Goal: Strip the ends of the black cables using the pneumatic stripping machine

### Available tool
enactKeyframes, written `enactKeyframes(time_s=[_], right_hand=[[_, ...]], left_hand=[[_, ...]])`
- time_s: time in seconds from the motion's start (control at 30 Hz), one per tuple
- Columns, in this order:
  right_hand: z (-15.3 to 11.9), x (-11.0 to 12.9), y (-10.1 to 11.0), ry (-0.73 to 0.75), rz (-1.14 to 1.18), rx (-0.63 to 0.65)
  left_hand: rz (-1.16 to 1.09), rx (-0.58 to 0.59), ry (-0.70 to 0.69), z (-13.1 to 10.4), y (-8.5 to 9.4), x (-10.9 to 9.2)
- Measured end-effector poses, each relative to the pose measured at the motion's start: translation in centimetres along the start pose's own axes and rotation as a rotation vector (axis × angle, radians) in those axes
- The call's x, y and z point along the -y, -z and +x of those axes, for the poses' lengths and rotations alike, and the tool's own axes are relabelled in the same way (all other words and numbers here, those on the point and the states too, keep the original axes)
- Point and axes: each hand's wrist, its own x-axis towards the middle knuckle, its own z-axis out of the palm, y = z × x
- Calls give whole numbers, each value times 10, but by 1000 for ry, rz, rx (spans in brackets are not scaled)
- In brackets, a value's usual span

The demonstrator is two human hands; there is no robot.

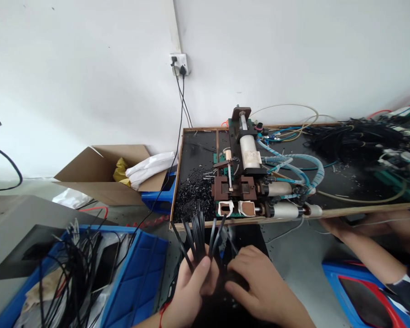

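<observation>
A fanned bundle of black cables (198, 234) stands up out of the left hand (196, 278), its upper ends spread before the near edge of the workbench (280, 217). The left hand is closed around the bundle, thumb pressed across the front; the right hand (256, 284) is just beside it, fingers curled, and whether it grips the blurred strand near its fingertips I cannot tell. To the left, a blue crate (138, 273) holds loose black wires (77, 273) and a dark phone (105, 266). Behind it, an open cardboard box (99, 193) contains yellow and white bags. Small black scraps (194, 191) lie on the bench beside the machine (237, 187). Both forearms reach in from below, palms turned inward, a red cord (162, 314) around the left wrist.
</observation>
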Motion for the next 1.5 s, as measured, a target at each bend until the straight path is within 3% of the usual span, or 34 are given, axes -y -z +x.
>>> enactKeyframes(time_s=[0.17, 0.23, 0.3, 0.4, 0.57, 0.73, 0.87, 0.97, 1.1, 1.33, 1.5], right_hand=[[-9, -5, -20, -235, -115, 65], [-7, -8, -21, -282, -104, -27], [-3, -6, -17, -265, -30, -211], [9, 7, -8, -198, 225, -409], [37, 30, -9, -271, 688, -489], [50, 18, -29, -240, 1064, -568], [52, 5, -42, -318, 1334, -633], [55, 2, -42, -366, 1663, -547], [61, 0, -35, -373, 1982, -401], [62, -9, -33, -380, 2131, -285], [64, -8, -32, -381, 2150, -286]], left_hand=[[-79, -50, 35, 8, -8, -4], [-71, -67, 35, 13, -11, -3], [-34, -83, 26, 17, -14, -1], [37, -84, -12, 22, -20, 1], [206, -109, -160, 29, -27, -1], [427, -59, -213, 33, -17, -1], [578, -125, -414, 36, -11, -4], [586, -170, -516, 38, -12, -6], [444, -56, -452, 37, -15, -3], [390, -2, -355, 35, -16, -4], [413, -12, -316, 36, -18, -9]])
